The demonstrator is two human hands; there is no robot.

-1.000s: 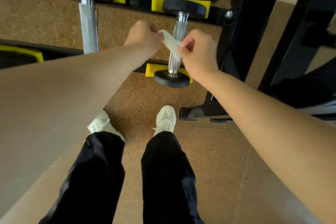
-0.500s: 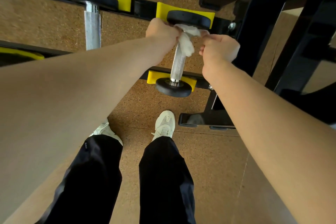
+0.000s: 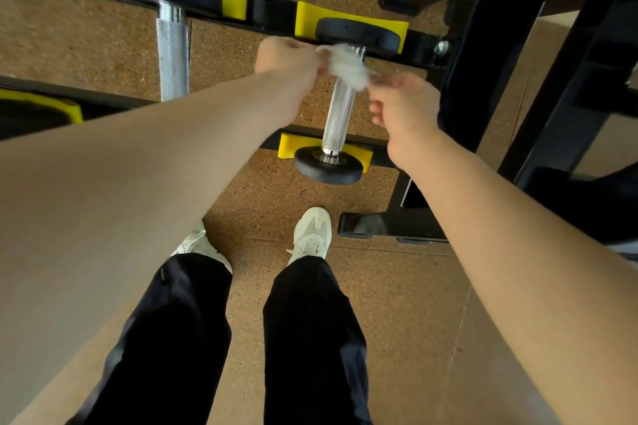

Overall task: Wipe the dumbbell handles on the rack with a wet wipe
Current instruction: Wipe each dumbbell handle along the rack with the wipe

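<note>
head | crumpled white wet wipe point(image 3: 347, 64) draped over far end of knurled chrome dumbbell handle point(image 3: 340, 114), on black-and-yellow rack point(image 3: 269, 9) | left hand point(image 3: 286, 57) fingers clamped on wipe | right hand point(image 3: 402, 103) blurred, fingers' grip unclear | wipe limp, light, damp: likely best wrapped round handle

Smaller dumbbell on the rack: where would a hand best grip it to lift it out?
Probably the knurled handle, from above: it spans the gap between the rails, bare this side of the wet wipe, while the black heads sit in yellow cradles.
</note>
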